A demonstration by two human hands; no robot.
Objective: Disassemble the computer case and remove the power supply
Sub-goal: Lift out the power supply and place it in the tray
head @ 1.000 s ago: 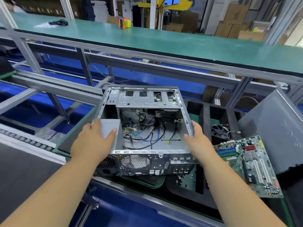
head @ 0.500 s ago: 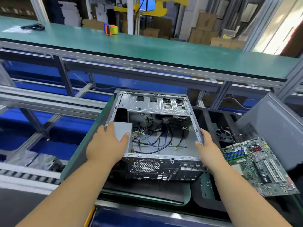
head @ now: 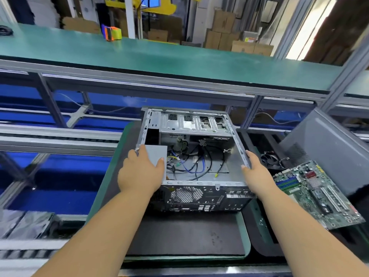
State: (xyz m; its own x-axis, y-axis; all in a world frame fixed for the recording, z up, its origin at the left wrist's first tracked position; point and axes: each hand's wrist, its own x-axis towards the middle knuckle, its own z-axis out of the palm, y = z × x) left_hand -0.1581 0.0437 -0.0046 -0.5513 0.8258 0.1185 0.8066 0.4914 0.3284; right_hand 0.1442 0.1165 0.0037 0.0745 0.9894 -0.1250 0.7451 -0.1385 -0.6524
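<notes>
At the centre of the work surface (head: 179, 242), on a dark mat edged in green, the computer case (head: 191, 156) is laid on its side with the open face upward and the rear panel toward the person. Its side cover is already off and no motherboard is seen inside. The power supply (head: 156, 156), a plain grey box, is seated in the near left corner of the chassis, with loose cables (head: 189, 166) lying beside it on the case floor.

The left hand (head: 140, 174) is laid over the power supply and the left case edge, thumb spread across the grey top; whether the fingers curl over the far side cannot be told. The right hand (head: 254, 172) is clamped on the right rim of the case, thumb inside.

Right of the case, a removed motherboard (head: 317, 194) and a fan (head: 270, 159) are lying in a dark foam tray (head: 259, 236), and a grey side panel (head: 329, 148) is leaning behind them.

Risk is judged as follows: if the unit is lifted while any fixing is still fastened or while the cables are caught, the case may be dragged off the mat. Sharp sheet-metal rims may cut the fingers.
</notes>
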